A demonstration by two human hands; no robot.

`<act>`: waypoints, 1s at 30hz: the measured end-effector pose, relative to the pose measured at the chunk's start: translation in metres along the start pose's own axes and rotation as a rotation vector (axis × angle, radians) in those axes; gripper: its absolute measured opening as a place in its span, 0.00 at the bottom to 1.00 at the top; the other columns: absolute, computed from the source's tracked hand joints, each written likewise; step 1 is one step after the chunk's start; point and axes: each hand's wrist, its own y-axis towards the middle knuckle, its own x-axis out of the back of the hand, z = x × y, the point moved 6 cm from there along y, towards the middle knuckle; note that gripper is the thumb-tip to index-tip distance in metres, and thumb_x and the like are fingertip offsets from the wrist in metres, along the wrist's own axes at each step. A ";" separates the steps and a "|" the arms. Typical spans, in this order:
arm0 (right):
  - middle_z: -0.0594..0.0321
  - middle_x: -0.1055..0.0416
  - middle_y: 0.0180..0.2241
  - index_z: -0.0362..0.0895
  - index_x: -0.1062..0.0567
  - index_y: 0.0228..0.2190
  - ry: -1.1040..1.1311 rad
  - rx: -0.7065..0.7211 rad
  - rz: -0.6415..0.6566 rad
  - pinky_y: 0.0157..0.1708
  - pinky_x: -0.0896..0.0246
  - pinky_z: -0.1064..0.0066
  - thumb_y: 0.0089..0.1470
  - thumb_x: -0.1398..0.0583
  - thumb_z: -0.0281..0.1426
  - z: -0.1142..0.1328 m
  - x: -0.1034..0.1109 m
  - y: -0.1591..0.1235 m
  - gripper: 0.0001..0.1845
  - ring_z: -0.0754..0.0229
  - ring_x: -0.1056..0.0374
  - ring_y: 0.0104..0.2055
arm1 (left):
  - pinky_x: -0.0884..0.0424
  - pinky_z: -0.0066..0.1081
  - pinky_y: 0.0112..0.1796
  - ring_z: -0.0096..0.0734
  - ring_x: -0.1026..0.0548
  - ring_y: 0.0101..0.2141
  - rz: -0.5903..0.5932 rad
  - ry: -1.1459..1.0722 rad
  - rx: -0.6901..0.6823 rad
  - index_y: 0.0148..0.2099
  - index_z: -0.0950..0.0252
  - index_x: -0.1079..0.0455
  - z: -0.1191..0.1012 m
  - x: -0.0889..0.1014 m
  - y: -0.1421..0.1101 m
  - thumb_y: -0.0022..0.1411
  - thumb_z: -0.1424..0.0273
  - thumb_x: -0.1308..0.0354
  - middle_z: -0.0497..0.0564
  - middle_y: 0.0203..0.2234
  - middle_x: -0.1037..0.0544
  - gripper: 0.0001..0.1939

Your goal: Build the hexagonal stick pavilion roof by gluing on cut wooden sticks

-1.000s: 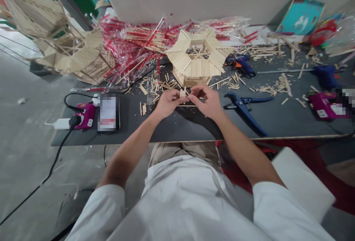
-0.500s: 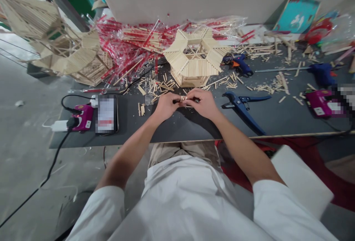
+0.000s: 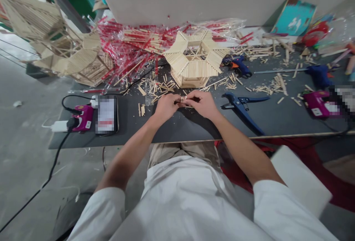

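Left fingers (image 3: 174, 97), right fingers (image 3: 192, 103) drawn closer since earlier | both pinching small wooden sticks (image 3: 183, 99)

the wooden piece (image 3: 183, 99) is pale tan, the stick model (image 3: 195, 68) striped cream, the cutter (image 3: 244, 110) dark blue.

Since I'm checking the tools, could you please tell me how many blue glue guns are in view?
2: one glue gun beside the hexagonal stick model, on its right, and another glue gun farther right, behind a purple power block. Others may be hidden.
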 end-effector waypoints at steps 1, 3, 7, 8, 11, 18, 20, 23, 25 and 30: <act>0.60 0.20 0.32 0.45 0.15 0.32 -0.025 0.015 0.003 0.34 0.38 0.66 0.57 0.29 0.39 0.001 0.000 0.000 0.10 0.58 0.28 0.32 | 0.31 0.33 0.39 0.39 0.19 0.36 -0.006 0.008 0.002 0.41 0.63 0.18 0.001 -0.001 0.000 0.64 0.71 0.29 0.51 0.34 0.15 0.03; 0.60 0.20 0.32 0.45 0.16 0.32 -0.074 0.042 0.015 0.34 0.39 0.67 0.58 0.30 0.37 0.004 0.000 0.000 0.09 0.59 0.29 0.32 | 0.31 0.33 0.39 0.39 0.19 0.36 -0.018 0.024 0.002 0.41 0.63 0.19 0.003 -0.002 0.000 0.63 0.72 0.29 0.51 0.34 0.16 0.04; 0.61 0.21 0.31 0.45 0.16 0.32 -0.110 0.070 0.031 0.33 0.40 0.68 0.59 0.31 0.36 0.007 -0.001 0.000 0.07 0.60 0.30 0.31 | 0.31 0.33 0.40 0.39 0.21 0.37 -0.028 0.039 -0.028 0.36 0.63 0.19 0.003 -0.002 0.000 0.64 0.72 0.30 0.51 0.31 0.18 0.03; 0.61 0.21 0.31 0.45 0.16 0.32 -0.114 0.079 0.030 0.33 0.40 0.68 0.59 0.30 0.35 0.007 -0.002 0.000 0.07 0.60 0.30 0.31 | 0.31 0.33 0.41 0.39 0.21 0.38 -0.028 0.037 -0.036 0.35 0.63 0.19 0.002 -0.002 0.000 0.64 0.72 0.30 0.50 0.31 0.18 0.03; 0.60 0.20 0.32 0.45 0.16 0.32 -0.119 0.104 0.026 0.34 0.39 0.67 0.59 0.30 0.35 0.010 -0.001 0.000 0.07 0.59 0.28 0.32 | 0.32 0.33 0.39 0.37 0.22 0.36 -0.026 0.034 -0.047 0.33 0.63 0.19 0.000 0.000 0.001 0.63 0.72 0.30 0.49 0.29 0.18 0.05; 0.61 0.20 0.33 0.46 0.15 0.33 -0.086 0.075 0.022 0.35 0.37 0.66 0.58 0.30 0.35 0.008 -0.001 0.000 0.06 0.58 0.27 0.33 | 0.36 0.32 0.35 0.33 0.26 0.31 -0.013 0.039 -0.067 0.29 0.64 0.21 -0.002 0.001 0.003 0.64 0.71 0.33 0.48 0.25 0.22 0.09; 0.60 0.19 0.34 0.46 0.14 0.35 -0.073 0.071 0.014 0.36 0.37 0.66 0.58 0.29 0.35 0.007 -0.001 -0.001 0.06 0.58 0.27 0.34 | 0.36 0.32 0.35 0.33 0.27 0.31 -0.002 0.040 -0.081 0.29 0.64 0.21 -0.003 0.000 0.003 0.64 0.72 0.34 0.48 0.25 0.22 0.09; 0.60 0.20 0.35 0.46 0.14 0.34 -0.055 0.053 0.007 0.37 0.36 0.65 0.57 0.29 0.37 0.006 -0.002 -0.001 0.07 0.57 0.26 0.35 | 0.36 0.32 0.35 0.33 0.27 0.31 0.004 0.045 -0.086 0.29 0.64 0.21 -0.002 -0.001 0.004 0.64 0.74 0.35 0.48 0.25 0.22 0.09; 0.60 0.20 0.33 0.46 0.15 0.32 -0.035 0.033 0.005 0.36 0.37 0.66 0.57 0.29 0.38 0.004 -0.003 -0.001 0.08 0.58 0.27 0.34 | 0.36 0.32 0.35 0.33 0.27 0.31 0.004 0.047 -0.084 0.30 0.64 0.20 0.000 -0.002 0.004 0.64 0.74 0.34 0.49 0.25 0.22 0.08; 0.61 0.21 0.32 0.45 0.16 0.30 0.026 -0.022 -0.023 0.34 0.39 0.66 0.56 0.28 0.40 0.000 -0.002 -0.001 0.11 0.60 0.30 0.32 | 0.34 0.33 0.37 0.35 0.25 0.33 -0.012 0.048 -0.089 0.34 0.64 0.17 0.002 -0.005 0.003 0.65 0.74 0.34 0.50 0.28 0.19 0.06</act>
